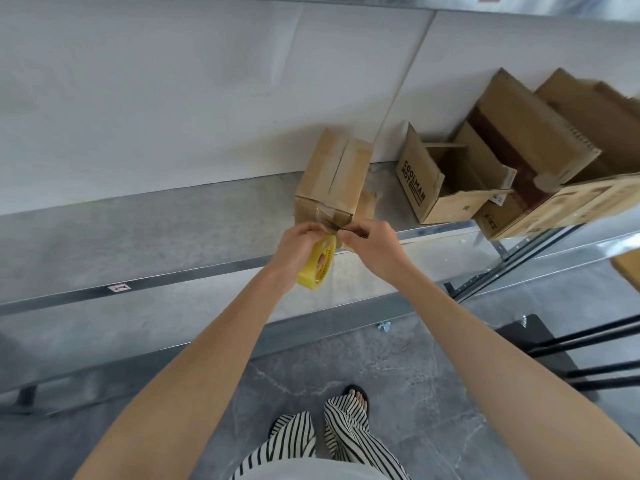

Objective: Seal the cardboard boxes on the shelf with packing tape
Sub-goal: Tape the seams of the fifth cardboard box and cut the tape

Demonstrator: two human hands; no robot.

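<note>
My left hand [301,244] holds the yellow roll [320,268]. The fingers are curled over its upper part, and the roll hangs on edge under the hand, in front of the shelf [173,220]. My right hand [372,242] is just beside it, almost touching. Its fingers are bent and the fingertips [343,234] pinch the clear tape [327,220] where it goes from the roll up to the box [332,178]. The box stands at the front edge of the shelf, directly behind both hands, and its lower front side is partly hidden by them. The flaps on top are closed, with a seam that runs away from me. A piece of the clear tape lies already on the front face, near the top edge. I cannot tell if the tape goes along the whole seam. To the right on the same shelf, apart from this box, stands an open box [436,188] with the print COOLMAN HOT. More boxes [540,161] lean beside it, further right, against the white wall [173,98].
</note>
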